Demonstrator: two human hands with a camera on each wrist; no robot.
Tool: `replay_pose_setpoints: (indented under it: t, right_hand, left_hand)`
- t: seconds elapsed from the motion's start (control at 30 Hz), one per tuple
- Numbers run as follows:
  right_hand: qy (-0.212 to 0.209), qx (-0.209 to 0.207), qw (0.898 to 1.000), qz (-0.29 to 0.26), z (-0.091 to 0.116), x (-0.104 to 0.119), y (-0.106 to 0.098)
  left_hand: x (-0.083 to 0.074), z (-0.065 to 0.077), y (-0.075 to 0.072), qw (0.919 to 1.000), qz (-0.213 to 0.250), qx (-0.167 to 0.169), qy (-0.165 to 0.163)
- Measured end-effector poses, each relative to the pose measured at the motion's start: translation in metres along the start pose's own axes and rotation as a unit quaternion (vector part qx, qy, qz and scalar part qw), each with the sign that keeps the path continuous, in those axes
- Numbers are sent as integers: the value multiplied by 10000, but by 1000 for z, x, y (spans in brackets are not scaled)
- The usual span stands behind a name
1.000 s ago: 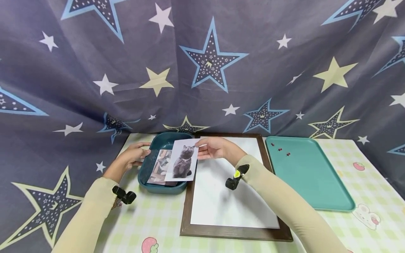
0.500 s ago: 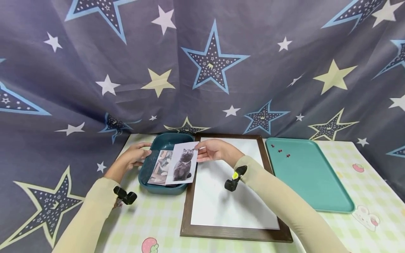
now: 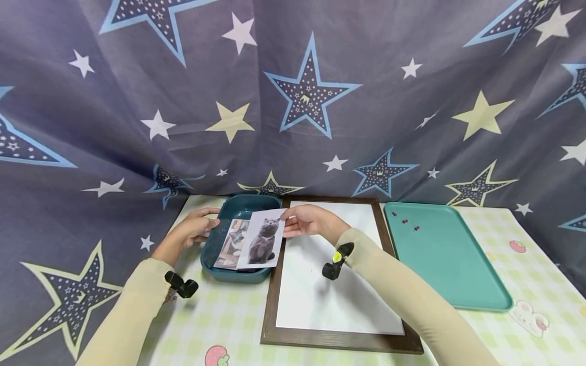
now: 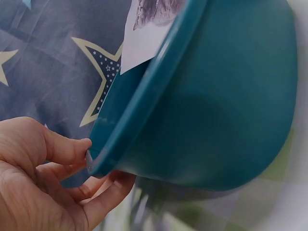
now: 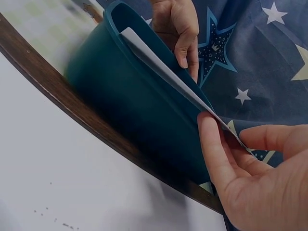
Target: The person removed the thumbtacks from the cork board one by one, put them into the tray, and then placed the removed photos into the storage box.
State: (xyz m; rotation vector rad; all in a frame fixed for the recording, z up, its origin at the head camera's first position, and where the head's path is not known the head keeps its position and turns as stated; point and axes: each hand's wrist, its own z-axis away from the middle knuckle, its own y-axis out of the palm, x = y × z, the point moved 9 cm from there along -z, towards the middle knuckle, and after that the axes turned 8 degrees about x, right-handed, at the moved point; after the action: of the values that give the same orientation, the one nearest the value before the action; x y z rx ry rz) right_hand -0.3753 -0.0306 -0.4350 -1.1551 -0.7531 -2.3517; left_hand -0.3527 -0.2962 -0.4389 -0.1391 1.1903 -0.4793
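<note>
A photo of a grey cat is pinched at its right edge by my right hand, thumb on one face and fingers on the other. It slants over the right part of a dark teal basin. Inside the basin lies another cat photo, partly covered by the held one. My left hand grips the basin's left rim. In the left wrist view the thumb presses the rim from above, with fingers curled beneath. The right wrist view shows the held photo nearly edge-on.
Right of the basin lies a white board in a brown wooden frame. Further right, a green tray carries several small red push pins. A checked cloth covers the table, and a star-patterned curtain hangs behind.
My right hand has lowered the grey cat photo slightly and brought it a little left over the basin. The left hand keeps its grip on the rim.
</note>
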Motion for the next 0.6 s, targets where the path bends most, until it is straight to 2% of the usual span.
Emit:
replay_pose_setpoints:
  t: [0.6]
  right_hand:
    - [-147, -20, 9994, 314, -3, 2, 6]
  left_hand:
    - [2, 2, 2, 9998, 41, -62, -181]
